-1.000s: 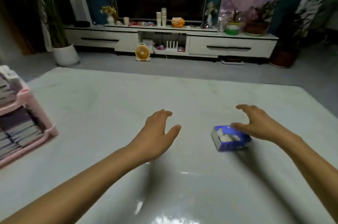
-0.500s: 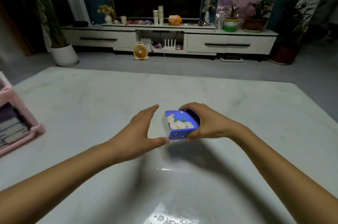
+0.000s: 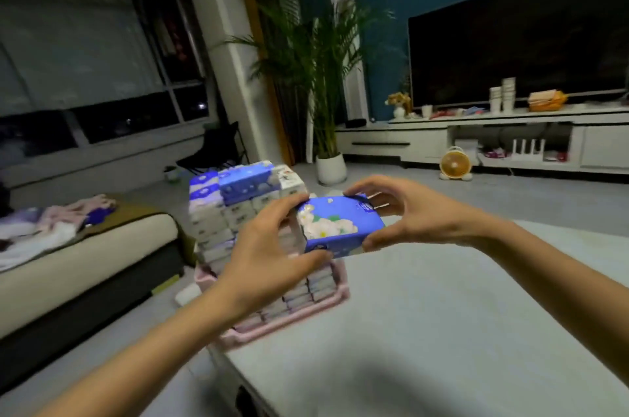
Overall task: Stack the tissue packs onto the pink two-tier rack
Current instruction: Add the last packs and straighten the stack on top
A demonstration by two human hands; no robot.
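head | hands, left [image 3: 269, 256] and right [image 3: 412, 215], grip tissue pack [image 3: 340, 222] | white table [image 3: 442, 314], pink rack [image 3: 299, 314], sofa [image 3: 85, 256], TV [image 3: 517, 42]

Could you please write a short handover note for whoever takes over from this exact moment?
Left hand: grips the left end of a blue tissue pack.
Right hand: grips the pack's right end, fingers on top, thumb below.
Pack: held in the air, close in front of the stacked packs, not yet set down.
Pink rack: at the left end of the white table, with packs on both levels and a tall upper pile.
Done: many packs are stacked.
Left: set this pack on the pile. No other loose pack shows in this view.
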